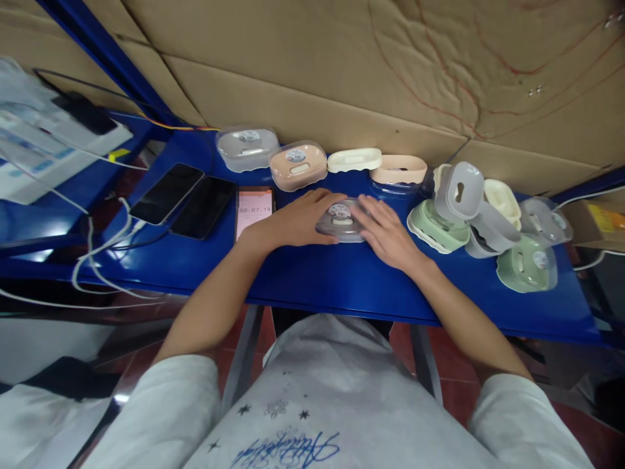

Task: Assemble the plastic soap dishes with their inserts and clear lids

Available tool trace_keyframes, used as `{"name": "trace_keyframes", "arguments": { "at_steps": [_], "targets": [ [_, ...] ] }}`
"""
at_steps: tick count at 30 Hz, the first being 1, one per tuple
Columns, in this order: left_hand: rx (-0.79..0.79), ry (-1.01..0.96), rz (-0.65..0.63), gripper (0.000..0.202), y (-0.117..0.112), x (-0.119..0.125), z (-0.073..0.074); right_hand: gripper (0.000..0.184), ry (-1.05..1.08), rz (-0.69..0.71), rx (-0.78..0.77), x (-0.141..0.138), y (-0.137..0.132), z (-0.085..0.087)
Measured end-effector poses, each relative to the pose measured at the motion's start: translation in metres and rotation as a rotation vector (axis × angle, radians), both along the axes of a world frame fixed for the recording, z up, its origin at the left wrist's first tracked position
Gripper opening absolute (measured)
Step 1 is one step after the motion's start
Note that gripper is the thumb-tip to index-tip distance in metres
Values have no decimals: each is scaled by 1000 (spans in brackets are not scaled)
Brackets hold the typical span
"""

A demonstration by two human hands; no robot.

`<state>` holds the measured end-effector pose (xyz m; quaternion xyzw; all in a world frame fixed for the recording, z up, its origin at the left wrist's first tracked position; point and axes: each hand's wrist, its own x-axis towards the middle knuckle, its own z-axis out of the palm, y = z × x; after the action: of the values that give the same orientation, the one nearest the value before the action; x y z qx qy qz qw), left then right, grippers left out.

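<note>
A grey soap box [342, 223] with a clear lid and a round sticker sits on the blue table in front of me, between both hands. My left hand [305, 218] grips its left side, thumb along the front and fingers behind. Across the right part of the lid lie the fingers of my right hand [388, 231], closed against that side. Behind it stand a lidded grey soap box [248, 148], a lidded peach soap box [299, 166], a cream tray piece [354, 159] and a peach tray [399, 168].
To the right are piled grey trays [459, 190], green trays [438, 228] and a lidded green soap box [527, 264]. A phone with a running timer [254, 212] lies by my left wrist. Two dark phones [168, 193] and white cables [90, 254] are farther left. Cardboard [293, 85] lines the back.
</note>
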<state>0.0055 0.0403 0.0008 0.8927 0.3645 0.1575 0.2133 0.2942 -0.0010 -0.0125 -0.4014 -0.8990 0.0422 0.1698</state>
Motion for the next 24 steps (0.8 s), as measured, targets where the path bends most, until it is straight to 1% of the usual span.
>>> {"name": "trace_keyframes", "arguments": {
  "at_steps": [4,5,7,9,13,17,21,24],
  "targets": [
    [100,47,112,92,2,-13,2,64,17,-319,143,19,26,4],
    [122,59,146,92,1,-15,3,67,5,-379,169,22,33,4],
    [180,78,204,89,-3,-15,6,71,-33,-444,193,25,41,3],
    [239,92,207,85,-9,-9,10,69,-67,-451,196,23,43,1],
    [286,75,141,72,-20,12,17,43,-94,-364,173,11,31,-1],
    [310,80,160,62,-25,26,16,41,-117,-299,164,7,20,-2],
    [370,127,197,55,-16,35,11,44,-137,-343,131,9,17,-2],
    [442,193,174,52,1,49,10,44,-59,-388,129,11,16,1]
  ]
}}
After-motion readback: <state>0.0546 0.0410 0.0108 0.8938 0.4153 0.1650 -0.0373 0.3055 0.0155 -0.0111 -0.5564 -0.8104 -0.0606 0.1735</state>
